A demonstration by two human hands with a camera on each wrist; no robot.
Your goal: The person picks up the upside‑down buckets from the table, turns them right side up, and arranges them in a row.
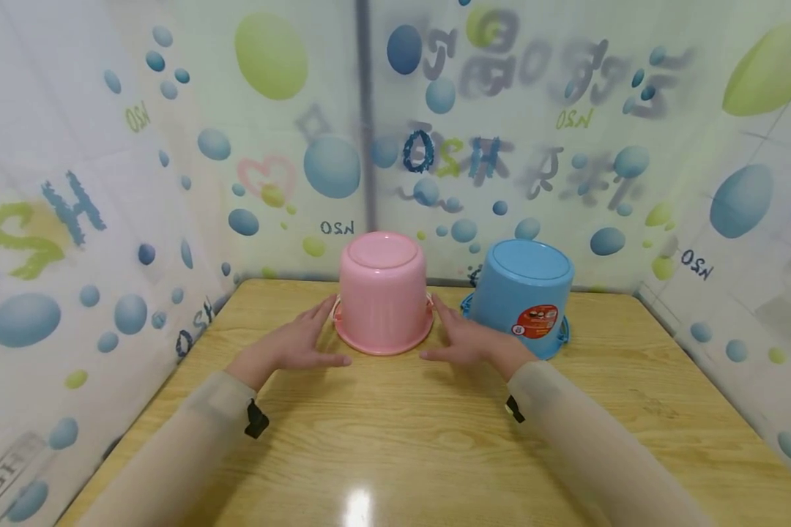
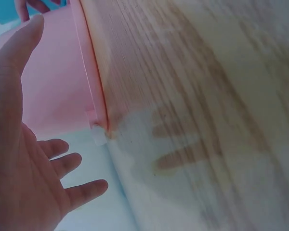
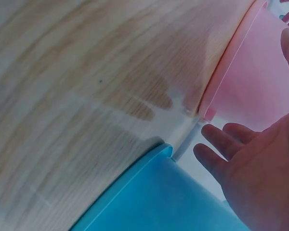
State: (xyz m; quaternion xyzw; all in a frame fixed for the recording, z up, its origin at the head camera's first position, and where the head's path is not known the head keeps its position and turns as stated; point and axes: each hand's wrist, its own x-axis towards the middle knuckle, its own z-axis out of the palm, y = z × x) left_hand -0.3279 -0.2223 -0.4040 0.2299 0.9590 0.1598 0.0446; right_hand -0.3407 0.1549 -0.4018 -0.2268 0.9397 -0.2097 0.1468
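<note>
A pink bucket [image 1: 384,300] stands upside down near the table's back edge, its base facing up and its rim on the wood. My left hand [image 1: 306,340] is at its left side, fingers extended and thumb spread out in front. On the other side my right hand [image 1: 464,340] mirrors it, fingers straight, between the pink bucket and a blue bucket. In the left wrist view the left palm [image 2: 24,178] faces the pink wall with spread fingers. The right wrist view has the right hand [image 3: 260,168] with its fingers apart, close to the pink rim.
The blue bucket [image 1: 524,293], also upside down with a red label, stands to the right, just beyond my right hand. The wooden table [image 1: 382,439] reaches back to a wall covering [image 1: 290,146] printed with bubbles, which also lines both sides.
</note>
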